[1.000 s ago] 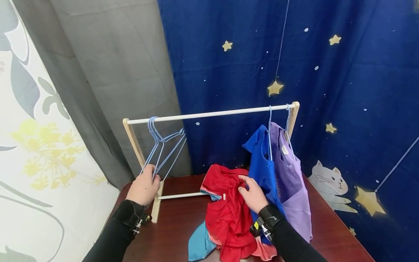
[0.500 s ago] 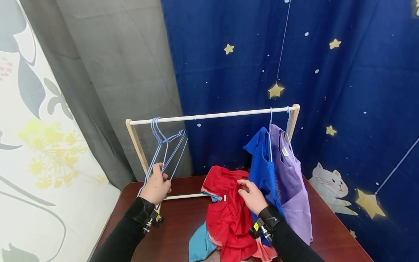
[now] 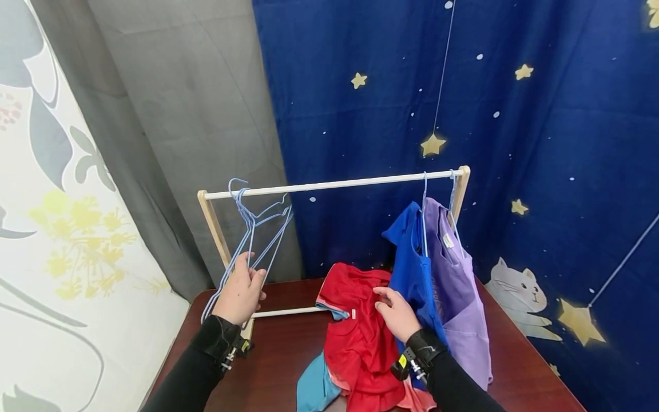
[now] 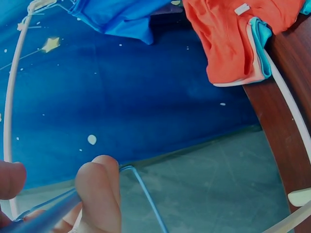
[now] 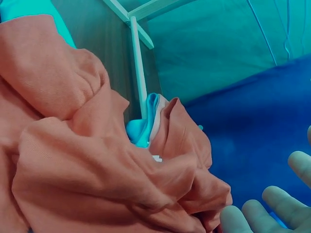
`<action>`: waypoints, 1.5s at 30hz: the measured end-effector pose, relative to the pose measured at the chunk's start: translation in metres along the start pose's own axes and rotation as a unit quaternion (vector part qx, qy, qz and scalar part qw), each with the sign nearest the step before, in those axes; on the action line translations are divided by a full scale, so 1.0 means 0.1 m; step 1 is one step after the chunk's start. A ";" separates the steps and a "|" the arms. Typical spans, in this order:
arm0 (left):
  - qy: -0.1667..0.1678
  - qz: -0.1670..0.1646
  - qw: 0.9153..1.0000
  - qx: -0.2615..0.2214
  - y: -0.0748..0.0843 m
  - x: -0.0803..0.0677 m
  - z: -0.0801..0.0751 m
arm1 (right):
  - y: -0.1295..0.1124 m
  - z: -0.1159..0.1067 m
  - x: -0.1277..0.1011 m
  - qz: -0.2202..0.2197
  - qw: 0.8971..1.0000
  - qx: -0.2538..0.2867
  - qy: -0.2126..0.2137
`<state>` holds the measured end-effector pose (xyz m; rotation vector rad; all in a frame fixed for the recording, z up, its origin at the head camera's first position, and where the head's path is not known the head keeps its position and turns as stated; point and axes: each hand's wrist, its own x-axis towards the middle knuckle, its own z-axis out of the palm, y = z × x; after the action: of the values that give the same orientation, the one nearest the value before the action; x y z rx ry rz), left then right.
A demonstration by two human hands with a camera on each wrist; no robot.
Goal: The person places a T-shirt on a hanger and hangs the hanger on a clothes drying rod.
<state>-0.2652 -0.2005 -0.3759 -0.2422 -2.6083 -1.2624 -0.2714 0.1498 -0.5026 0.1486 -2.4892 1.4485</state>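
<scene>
My left hand (image 3: 239, 294) grips a light blue wire hanger (image 4: 53, 211) at the left end of the rack. Its hook stands raised above the white rail (image 3: 329, 185), while the other blue hangers (image 3: 250, 219) beside it cluster just under the rail. Relaxed, slightly bent fingers of my right hand (image 3: 399, 316) hover at the right side of a rumpled red shirt (image 3: 360, 349) and hold nothing. Teal (image 3: 316, 383) and pink (image 3: 416, 397) cloth peeks out beneath the shirt. In the right wrist view, the fingertips (image 5: 274, 194) are spread beside the red cloth.
A blue shirt (image 3: 412, 269) and a purple garment (image 3: 465, 309) hang at the rail's right end, close to my right hand. Wooden posts (image 3: 215, 229) hold the rail. The rack's low crossbar (image 3: 288, 312) runs behind the red shirt on the dark red table (image 3: 278, 366).
My left hand has shifted right and slightly up, tilting the hangers. One hanger's hook has risen off the rail. The right hand has barely moved.
</scene>
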 end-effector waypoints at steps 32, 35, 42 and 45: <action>-0.041 0.048 0.995 -0.075 -0.19 -0.55 0.53 | 0.08 0.45 0.26 -0.136 0.977 -0.163 -0.022; -0.069 0.048 0.993 -0.080 -0.21 -0.54 0.63 | 0.05 0.55 0.30 -0.143 0.971 -0.189 -0.042; -0.112 0.026 0.988 -0.105 -0.28 -0.50 0.86 | 0.08 0.77 0.34 -0.170 0.950 -0.257 -0.056; -0.120 0.017 0.986 -0.115 -0.29 -0.46 0.93 | 0.12 0.82 0.38 -0.180 0.941 -0.281 -0.059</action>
<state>-0.2409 -0.1470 -0.4667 -0.5077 -2.6331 -1.6142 -0.3243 0.0868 -0.5407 0.5555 -2.6750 0.5720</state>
